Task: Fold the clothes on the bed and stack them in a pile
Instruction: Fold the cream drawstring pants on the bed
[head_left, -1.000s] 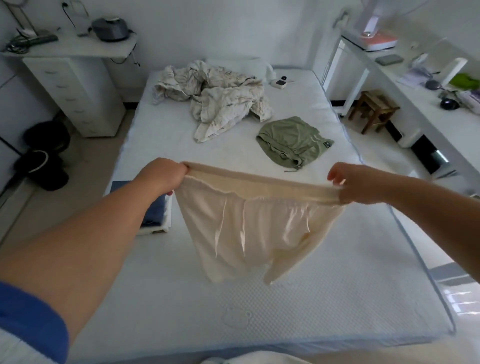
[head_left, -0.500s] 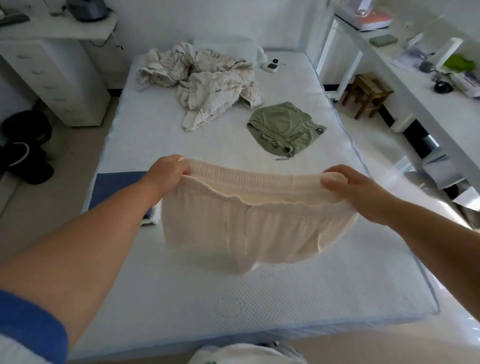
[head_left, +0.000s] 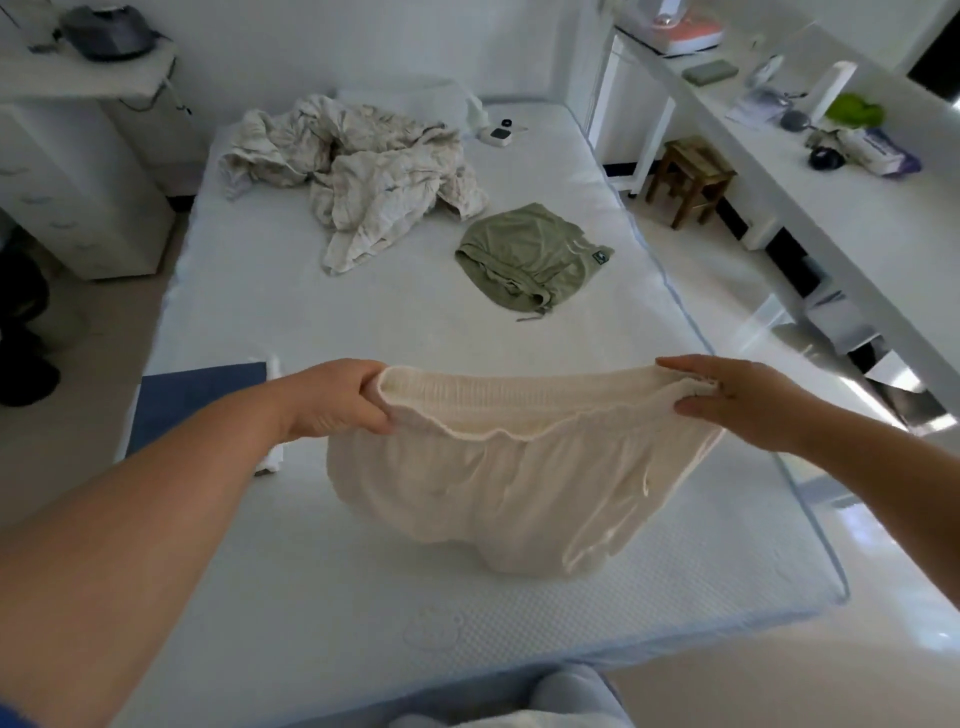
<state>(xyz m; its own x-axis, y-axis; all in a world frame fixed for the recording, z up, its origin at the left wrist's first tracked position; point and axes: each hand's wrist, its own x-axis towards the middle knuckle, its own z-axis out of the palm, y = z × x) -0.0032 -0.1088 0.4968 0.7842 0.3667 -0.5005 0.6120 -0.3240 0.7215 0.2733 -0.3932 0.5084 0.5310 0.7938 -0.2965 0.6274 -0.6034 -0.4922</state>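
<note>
Cream shorts (head_left: 498, 467) at frame centre, waistband stretched between both hands, lower part bunched on the bed (head_left: 322, 571). Left hand (head_left: 337, 397) has fingers curled round the waistband's left end; right hand (head_left: 748, 400) pinches the right end between thumb and straighter fingers. Green shorts (head_left: 530, 254) lie above centre, crumpled white cloth (head_left: 363, 176) upper centre-left, blue folded item (head_left: 192, 400) at left edge.

White bed (head_left: 249, 312) with crumpled sheet (head_left: 358, 171), green shorts (head_left: 530, 254), folded blue garment (head_left: 192, 400)
</note>
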